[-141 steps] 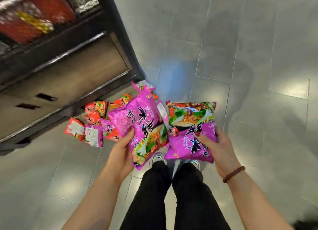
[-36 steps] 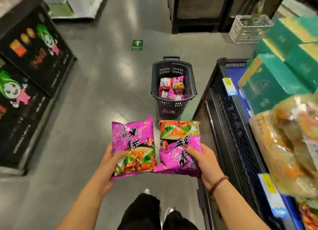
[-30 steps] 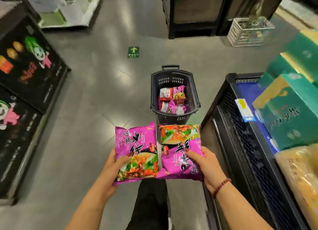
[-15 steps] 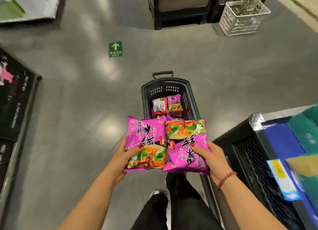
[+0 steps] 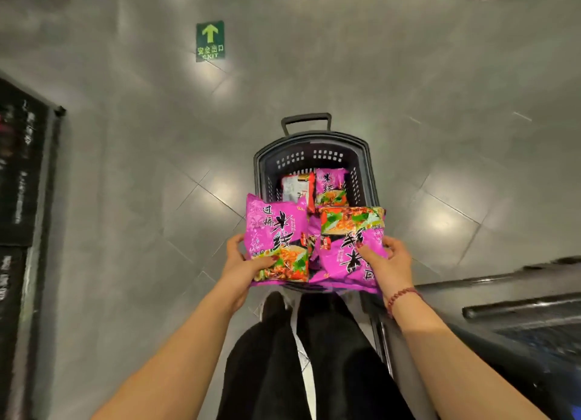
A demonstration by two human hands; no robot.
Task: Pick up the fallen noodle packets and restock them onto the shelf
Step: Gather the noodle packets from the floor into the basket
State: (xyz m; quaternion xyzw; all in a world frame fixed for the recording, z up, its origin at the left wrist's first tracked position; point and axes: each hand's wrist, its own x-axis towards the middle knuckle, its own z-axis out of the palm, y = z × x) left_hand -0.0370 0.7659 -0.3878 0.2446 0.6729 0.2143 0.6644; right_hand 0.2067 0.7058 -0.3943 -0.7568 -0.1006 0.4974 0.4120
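My left hand (image 5: 240, 264) grips a purple noodle packet (image 5: 276, 231) by its lower left edge, thumb on its front. My right hand (image 5: 388, 264) grips a second purple noodle packet (image 5: 349, 246), turned upside down, by its right side. Both packets are held side by side just above the near end of a dark plastic basket (image 5: 314, 143) on the floor. Inside the basket lie more packets: a red and white one (image 5: 297, 187) and a small purple one (image 5: 331, 185), others hidden under the held packets.
A black shelf unit (image 5: 518, 319) runs along the lower right, close to my right arm. A dark display stand (image 5: 22, 180) lines the left edge. A green exit arrow sticker (image 5: 210, 40) marks the grey tile floor. My black-trousered legs (image 5: 301, 356) stand below.
I have walked up to the basket and tilted my view down; it now lies right under the two packets. The green boxes on the right shelf have left view. Both grips are unchanged.
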